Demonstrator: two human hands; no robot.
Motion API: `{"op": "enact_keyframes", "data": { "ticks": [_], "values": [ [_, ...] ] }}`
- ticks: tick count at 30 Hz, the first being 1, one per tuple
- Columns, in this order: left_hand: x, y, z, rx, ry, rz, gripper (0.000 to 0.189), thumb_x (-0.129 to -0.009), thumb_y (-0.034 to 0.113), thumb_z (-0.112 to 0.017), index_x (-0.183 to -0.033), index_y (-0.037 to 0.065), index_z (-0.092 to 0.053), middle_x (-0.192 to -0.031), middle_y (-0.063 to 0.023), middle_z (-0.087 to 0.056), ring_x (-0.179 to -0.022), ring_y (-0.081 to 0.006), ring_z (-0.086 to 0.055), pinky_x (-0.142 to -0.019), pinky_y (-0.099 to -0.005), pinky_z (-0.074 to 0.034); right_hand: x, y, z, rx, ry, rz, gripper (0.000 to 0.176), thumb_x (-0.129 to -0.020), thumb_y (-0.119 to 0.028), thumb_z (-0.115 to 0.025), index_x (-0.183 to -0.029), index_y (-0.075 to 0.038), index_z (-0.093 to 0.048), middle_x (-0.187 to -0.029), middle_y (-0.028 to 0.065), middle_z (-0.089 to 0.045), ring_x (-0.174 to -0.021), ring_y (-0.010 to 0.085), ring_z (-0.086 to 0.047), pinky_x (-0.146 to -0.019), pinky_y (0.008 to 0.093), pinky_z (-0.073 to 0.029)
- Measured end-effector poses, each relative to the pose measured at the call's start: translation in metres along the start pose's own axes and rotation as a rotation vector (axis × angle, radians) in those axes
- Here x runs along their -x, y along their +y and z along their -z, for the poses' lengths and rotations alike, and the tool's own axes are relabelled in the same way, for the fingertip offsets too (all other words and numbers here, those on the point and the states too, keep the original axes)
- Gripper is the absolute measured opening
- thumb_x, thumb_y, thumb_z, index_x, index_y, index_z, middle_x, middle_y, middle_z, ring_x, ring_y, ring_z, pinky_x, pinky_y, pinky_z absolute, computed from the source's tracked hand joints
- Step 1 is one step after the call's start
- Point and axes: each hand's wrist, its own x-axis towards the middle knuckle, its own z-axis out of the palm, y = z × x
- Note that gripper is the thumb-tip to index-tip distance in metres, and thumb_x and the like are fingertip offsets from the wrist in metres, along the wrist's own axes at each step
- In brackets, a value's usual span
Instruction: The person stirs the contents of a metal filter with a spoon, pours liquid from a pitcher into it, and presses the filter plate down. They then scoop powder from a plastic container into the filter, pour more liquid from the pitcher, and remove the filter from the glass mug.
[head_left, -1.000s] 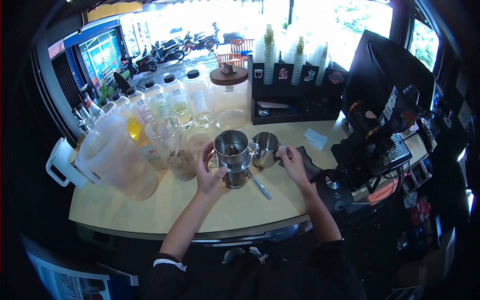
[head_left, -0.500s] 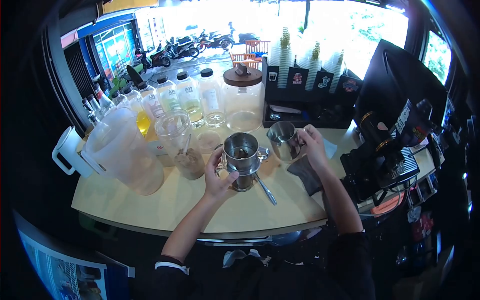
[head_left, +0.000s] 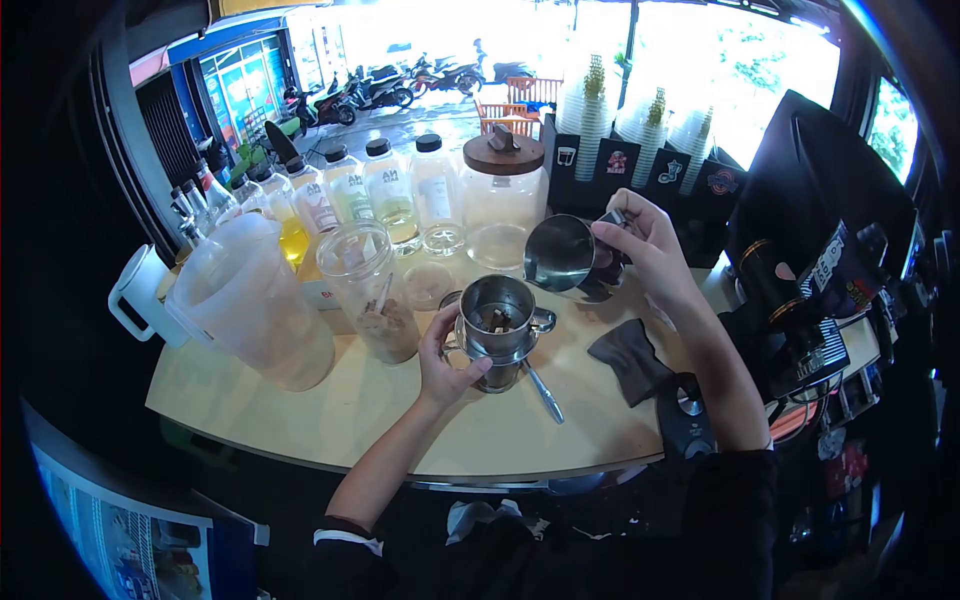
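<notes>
A metal drip filter [head_left: 497, 318] sits on a metal cup [head_left: 497, 376], with some bits visible inside the filter. My left hand [head_left: 452, 362] is wrapped around the left side of the two. Raised above the counter, a metal pitcher [head_left: 558, 254] tilts to the left in my right hand [head_left: 645, 240], which grips its handle. A spoon handle [head_left: 544, 392] slants out to the right of the cup. Left of my left hand stands a clear jar [head_left: 352, 255] with brown powder [head_left: 388, 330] and a utensil in it. A dark cloth [head_left: 630, 360] lies below my right hand.
A large plastic jug [head_left: 250, 310] and a white pitcher [head_left: 148, 295] stand at the left of the counter [head_left: 330, 430]. Several bottles [head_left: 388, 195] and a wooden-lidded jar [head_left: 505, 205] line the back. At the right are stacked cups [head_left: 590, 110] and a black machine [head_left: 780, 290].
My right hand has lifted the metal pitcher off the counter and tipped it left toward the drip filter. My left hand keeps its hold. The whole view has shifted slightly.
</notes>
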Motion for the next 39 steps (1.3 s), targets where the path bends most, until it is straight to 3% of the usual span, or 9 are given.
{"op": "enact_keyframes", "data": {
  "ticks": [7,10,15,25,28,30,31,33,39],
  "values": [
    [-0.002,0.002,-0.002,0.011,0.004,0.018,0.084,-0.06,0.043,-0.082,-0.124,-0.001,-0.05,-0.12,-0.0126,-0.057,-0.114,-0.0222,-0.054,-0.101,-0.0379,-0.04,-0.01,-0.009,-0.011,0.116,-0.069,-0.007,0.018,-0.086,-0.004,-0.063,-0.078,-0.004,-0.046,-0.068,-0.0037,-0.05,-0.062,-0.0004,-0.05,-0.054,0.0163,-0.041],
    [-0.001,0.001,-0.002,0.01,0.008,0.014,0.084,-0.06,0.044,-0.082,-0.124,-0.001,-0.051,-0.121,-0.0127,-0.057,-0.114,-0.0228,-0.054,-0.101,-0.0384,-0.039,-0.013,-0.011,-0.014,0.15,-0.105,-0.018,0.019,-0.086,-0.004,-0.062,-0.078,-0.004,-0.045,-0.07,-0.0026,-0.05,-0.063,0.0,-0.052,-0.056,0.0173,-0.047],
    [-0.001,0.0,-0.001,0.023,0.011,0.029,0.085,-0.059,0.045,-0.082,-0.123,-0.001,-0.051,-0.121,-0.013,-0.057,-0.115,-0.0232,-0.054,-0.101,-0.0387,-0.039,-0.014,-0.025,-0.026,0.183,-0.143,-0.052,0.009,-0.087,-0.001,-0.059,-0.092,0.002,-0.053,-0.082,0.0034,-0.058,-0.074,0.007,-0.063,-0.069,0.0251,-0.059],
    [-0.001,-0.001,-0.001,0.02,0.012,0.001,0.084,-0.059,0.042,-0.082,-0.122,-0.002,-0.051,-0.12,-0.0135,-0.056,-0.113,-0.0229,-0.055,-0.1,-0.0378,-0.041,-0.019,-0.02,-0.024,0.215,-0.182,-0.04,0.011,-0.087,-0.002,-0.059,-0.096,0.003,-0.054,-0.085,0.0053,-0.063,-0.075,0.0086,-0.065,-0.067,0.0238,-0.058],
    [-0.001,0.0,-0.001,0.034,0.013,0.022,0.083,-0.059,0.041,-0.082,-0.123,-0.002,-0.051,-0.121,-0.0134,-0.056,-0.113,-0.0226,-0.055,-0.1,-0.0373,-0.041,-0.019,-0.02,-0.026,0.218,-0.188,-0.01,0.011,-0.087,-0.003,-0.06,-0.094,0.003,-0.054,-0.078,0.0029,-0.063,-0.072,0.0062,-0.064,-0.064,0.0218,-0.056],
    [-0.001,0.0,-0.001,0.038,0.013,0.022,0.083,-0.059,0.04,-0.082,-0.123,-0.002,-0.051,-0.121,-0.0133,-0.056,-0.112,-0.0224,-0.055,-0.099,-0.0371,-0.041,-0.016,-0.027,-0.032,0.303,-0.147,-0.017,0.028,-0.084,-0.007,-0.066,-0.076,-0.008,-0.039,-0.069,-0.0064,-0.039,-0.064,-0.0027,-0.04,-0.056,0.0155,-0.035],
    [-0.001,0.001,-0.001,0.043,0.014,0.02,0.082,-0.059,0.04,-0.082,-0.123,-0.001,-0.051,-0.12,-0.0132,-0.056,-0.112,-0.0222,-0.055,-0.099,-0.037,-0.041,-0.016,-0.026,-0.031,0.303,-0.146,-0.017,0.028,-0.084,-0.007,-0.066,-0.076,-0.008,-0.039,-0.069,-0.0064,-0.039,-0.064,-0.0027,-0.04,-0.056,0.0155,-0.035],
    [-0.001,0.0,-0.001,0.045,0.01,0.016,0.082,-0.059,0.04,-0.082,-0.123,-0.001,-0.051,-0.12,-0.0131,-0.057,-0.112,-0.022,-0.055,-0.099,-0.0369,-0.041,-0.018,-0.023,-0.028,0.382,-0.179,0.046,0.011,-0.086,-0.004,-0.061,-0.089,0.002,-0.053,-0.072,0.0024,-0.062,-0.066,0.0031,-0.06,-0.061,0.0198,-0.052],
    [-0.001,0.0,-0.001,0.031,0.007,0.012,0.082,-0.059,0.04,-0.082,-0.123,-0.001,-0.051,-0.119,-0.0129,-0.057,-0.112,-0.0217,-0.055,-0.099,-0.037,-0.041,-0.017,-0.023,-0.029,0.35,-0.186,0.038,0.011,-0.085,-0.005,-0.062,-0.089,0.002,-0.053,-0.072,0.0025,-0.062,-0.065,0.0036,-0.06,-0.061,0.0207,-0.053]
  ]
}}
